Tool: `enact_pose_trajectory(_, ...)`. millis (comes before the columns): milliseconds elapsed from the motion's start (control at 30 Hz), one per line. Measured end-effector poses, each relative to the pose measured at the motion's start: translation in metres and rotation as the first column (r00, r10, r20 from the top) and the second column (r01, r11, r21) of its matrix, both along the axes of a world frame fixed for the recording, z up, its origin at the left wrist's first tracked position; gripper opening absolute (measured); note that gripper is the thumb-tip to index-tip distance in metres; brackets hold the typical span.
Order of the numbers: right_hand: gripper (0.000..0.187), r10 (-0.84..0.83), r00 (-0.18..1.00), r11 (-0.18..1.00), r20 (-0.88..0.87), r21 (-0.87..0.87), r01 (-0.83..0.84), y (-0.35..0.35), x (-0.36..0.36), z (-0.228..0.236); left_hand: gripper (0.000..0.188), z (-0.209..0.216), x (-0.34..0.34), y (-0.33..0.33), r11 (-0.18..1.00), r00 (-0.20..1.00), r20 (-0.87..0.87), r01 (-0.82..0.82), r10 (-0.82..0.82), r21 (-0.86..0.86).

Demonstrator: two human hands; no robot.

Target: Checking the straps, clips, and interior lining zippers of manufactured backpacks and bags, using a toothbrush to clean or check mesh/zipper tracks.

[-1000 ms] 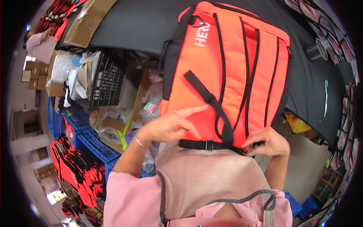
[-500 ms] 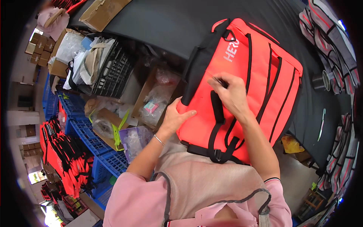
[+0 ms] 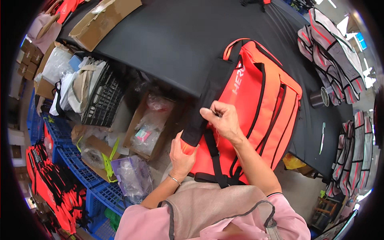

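Head view: the work in hand looks like going over the side edge of a red and black backpack (image 3: 245, 108), most likely inspecting or tidying the seam where the red back panel meets the black side panel (image 3: 214, 88). The next move seems to call for the left hand to hold the lower corner steady and turned outward, while the right works close along that edge without nicking the fabric or catching the loose black strap (image 3: 211, 144) just below it.

The backpack lies on the black-covered table (image 3: 168, 40) with its shoulder straps facing up, its lower end toward the person and close against the beige apron (image 3: 208, 200). Both hands are at its left side. The left hand (image 3: 182, 158) is closed around the lower corner, thumb on the near face and fingers wrapped on the outer side. The right hand (image 3: 225, 122) is higher up, over the border between red and black, its fingers drawn in narrow around a small dark object (image 3: 218, 115); it could be a trimming tool, but the fist hides too much to tell, and whether the thumb presses on the panel is unclear.

Beyond the backpack's right side stand a metal cup (image 3: 318, 98) and, nearer the person, a slim pale green stick (image 3: 322, 138), both apart from the hands.
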State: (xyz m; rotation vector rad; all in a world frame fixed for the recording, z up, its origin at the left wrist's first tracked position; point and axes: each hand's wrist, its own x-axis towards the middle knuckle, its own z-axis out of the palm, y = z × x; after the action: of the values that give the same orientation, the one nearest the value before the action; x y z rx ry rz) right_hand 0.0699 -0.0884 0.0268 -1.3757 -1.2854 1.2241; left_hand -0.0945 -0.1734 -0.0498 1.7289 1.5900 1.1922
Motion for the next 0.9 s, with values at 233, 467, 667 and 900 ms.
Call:
enact_pose_trajectory(233,0.033,0.053,0.983,0.998,-0.175,-0.006,-0.055,-0.019,0.012,-0.009,0.063,-0.007,-0.003,-0.003,1.0,0.998,0.054,-0.017,0.017,-0.004)
enact_pose_trajectory(467,0.031,0.007,0.955,0.996,-0.298,-0.087,-0.034,-0.015,0.023,-0.024,0.077,0.009,-0.013,0.0,0.992,0.993,0.06,0.107,-0.103,-0.071)
enact_pose_trajectory(667,0.029,-0.087,0.84,0.995,-0.536,-0.093,0.044,-0.006,0.029,-0.033,0.098,0.008,-0.04,0.016,0.856,0.874,0.282,0.462,-0.396,-0.232)
enact_pose_trajectory(900,0.018,-0.098,0.771,0.995,-0.629,-0.085,0.056,-0.002,0.035,-0.049,0.057,0.022,-0.025,0.001,0.942,0.95,0.177,0.288,-0.259,-0.17)
